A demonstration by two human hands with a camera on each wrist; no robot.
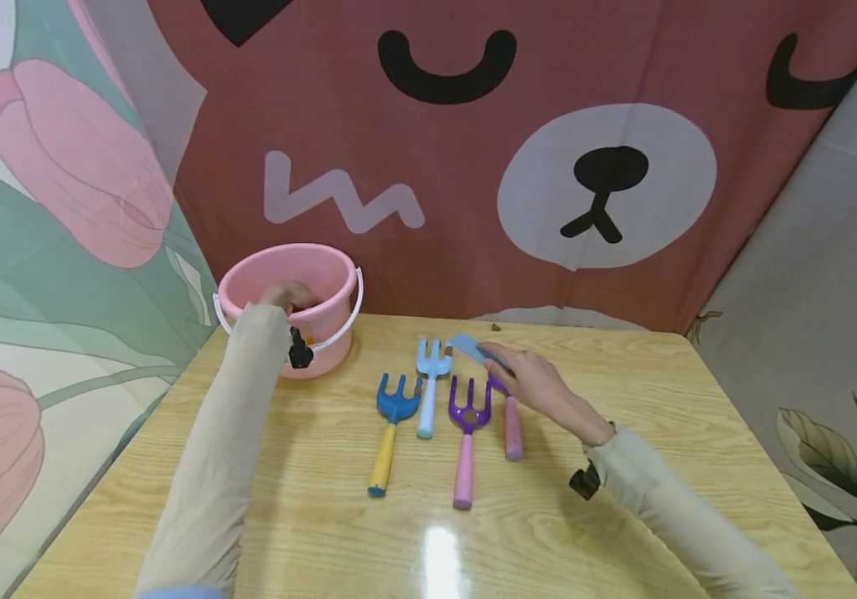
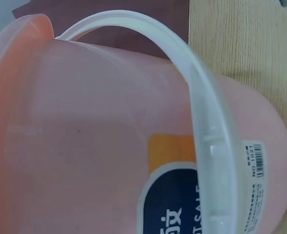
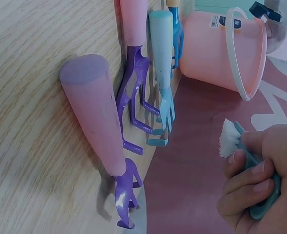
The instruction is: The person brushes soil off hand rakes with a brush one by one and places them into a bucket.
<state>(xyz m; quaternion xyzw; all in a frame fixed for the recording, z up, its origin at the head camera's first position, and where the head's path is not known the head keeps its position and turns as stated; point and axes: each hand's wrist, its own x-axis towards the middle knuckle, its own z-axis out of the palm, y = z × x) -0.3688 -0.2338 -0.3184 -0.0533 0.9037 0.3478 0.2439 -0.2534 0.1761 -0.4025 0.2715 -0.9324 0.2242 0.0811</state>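
Note:
My right hand (image 1: 541,383) grips a small blue brush (image 3: 268,202) with white bristles, its fingers curled round the handle. It hovers over the far end of a purple hand rake with a pink handle (image 1: 513,433), partly covering it. Beside that lie another purple hand rake with a pink handle (image 1: 464,470), a light-blue hand rake (image 1: 427,408) and a blue hand rake with a yellow handle (image 1: 383,457). My left hand (image 1: 289,294) reaches over the rim into a pink bucket (image 1: 324,349); its fingers are hidden inside.
The bucket's white handle (image 2: 216,146) hangs down its near side, across a dark label. Small brown bits sit on some rake heads, and another brown bit (image 1: 496,328) lies at the table's back edge. A printed cloth (image 1: 458,249) hangs behind the wooden table (image 1: 324,516).

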